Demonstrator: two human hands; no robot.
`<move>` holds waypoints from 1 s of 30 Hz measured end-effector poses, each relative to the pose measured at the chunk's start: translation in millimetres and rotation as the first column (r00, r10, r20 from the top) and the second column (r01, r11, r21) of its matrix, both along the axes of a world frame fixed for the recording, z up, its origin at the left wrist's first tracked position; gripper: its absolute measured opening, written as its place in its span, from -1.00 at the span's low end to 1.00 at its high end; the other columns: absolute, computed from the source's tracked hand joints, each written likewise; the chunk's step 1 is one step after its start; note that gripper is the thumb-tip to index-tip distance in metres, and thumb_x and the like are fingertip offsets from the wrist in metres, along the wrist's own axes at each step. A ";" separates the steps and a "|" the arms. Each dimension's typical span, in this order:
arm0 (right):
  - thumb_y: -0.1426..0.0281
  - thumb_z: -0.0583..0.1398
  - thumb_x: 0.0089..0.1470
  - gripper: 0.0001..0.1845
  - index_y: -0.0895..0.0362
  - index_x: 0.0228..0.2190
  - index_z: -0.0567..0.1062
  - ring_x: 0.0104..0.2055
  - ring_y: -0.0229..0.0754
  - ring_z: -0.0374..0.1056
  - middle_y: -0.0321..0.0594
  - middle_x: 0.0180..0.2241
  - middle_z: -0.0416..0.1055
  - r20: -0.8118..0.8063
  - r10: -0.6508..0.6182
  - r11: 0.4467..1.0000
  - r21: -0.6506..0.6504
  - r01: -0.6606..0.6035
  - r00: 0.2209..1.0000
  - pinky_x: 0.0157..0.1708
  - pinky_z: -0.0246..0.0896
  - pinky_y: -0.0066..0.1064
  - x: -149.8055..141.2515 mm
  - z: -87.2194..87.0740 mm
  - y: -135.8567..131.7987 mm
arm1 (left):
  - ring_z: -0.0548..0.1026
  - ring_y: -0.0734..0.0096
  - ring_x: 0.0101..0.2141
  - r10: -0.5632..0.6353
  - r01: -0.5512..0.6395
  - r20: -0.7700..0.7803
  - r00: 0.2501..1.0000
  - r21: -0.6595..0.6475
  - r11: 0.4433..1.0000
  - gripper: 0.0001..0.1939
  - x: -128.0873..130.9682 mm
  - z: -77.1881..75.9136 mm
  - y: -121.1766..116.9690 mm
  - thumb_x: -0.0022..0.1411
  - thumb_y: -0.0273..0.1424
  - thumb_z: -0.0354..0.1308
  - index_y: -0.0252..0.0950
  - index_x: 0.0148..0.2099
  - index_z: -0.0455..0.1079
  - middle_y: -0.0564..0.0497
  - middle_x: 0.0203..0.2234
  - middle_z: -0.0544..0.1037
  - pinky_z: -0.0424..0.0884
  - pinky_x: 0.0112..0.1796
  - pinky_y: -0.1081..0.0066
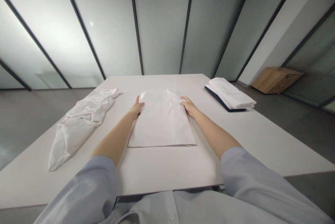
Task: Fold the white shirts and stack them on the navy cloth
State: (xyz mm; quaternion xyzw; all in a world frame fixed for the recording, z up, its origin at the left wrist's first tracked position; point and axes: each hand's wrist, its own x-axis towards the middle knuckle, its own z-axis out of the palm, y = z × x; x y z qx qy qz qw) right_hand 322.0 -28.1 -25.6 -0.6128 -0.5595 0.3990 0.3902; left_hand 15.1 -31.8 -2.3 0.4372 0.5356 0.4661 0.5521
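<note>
The folded white cloth [162, 121] lay flat at the middle of the white table [167, 171], its near edge roughly parallel to the table's front edge. The left hand [136, 108] and right hand [190, 107] touched its opposite side edges near the far end, each thumb toward the cloth. Other fingers were partly hidden; whether either hand was clamped on the fabric could not be determined. Good handling called for matched hand positions, light and even outward tension, and layers kept aligned. Shallow wrinkles on the upper face were best smoothed from the centre outward; excessive pull risked skewing the near corners, where layers parted slightly at the right. A crumpled white cloth [83, 114] lay to the left. To the right, a folded white stack [229, 93] rested on a dark flat item [221, 101]. Beyond stood a wooden cabinet [274, 79] and frosted panels [162, 25]. No brand, label or writing was legible.
</note>
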 end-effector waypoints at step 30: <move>0.50 0.26 -0.19 -0.80 0.13 -0.39 0.55 -0.12 -0.05 0.32 -0.13 -0.22 0.47 0.480 -0.006 0.855 0.457 -0.245 0.877 -0.05 0.18 -0.27 11.8 16.6 11.8 | 0.29 -0.09 0.14 0.202 0.424 -0.890 0.409 0.382 0.821 -0.65 -29.9 16.8 16.9 -0.03 -0.20 0.26 -0.28 -0.21 0.58 -0.17 -0.02 0.51 0.20 0.12 0.12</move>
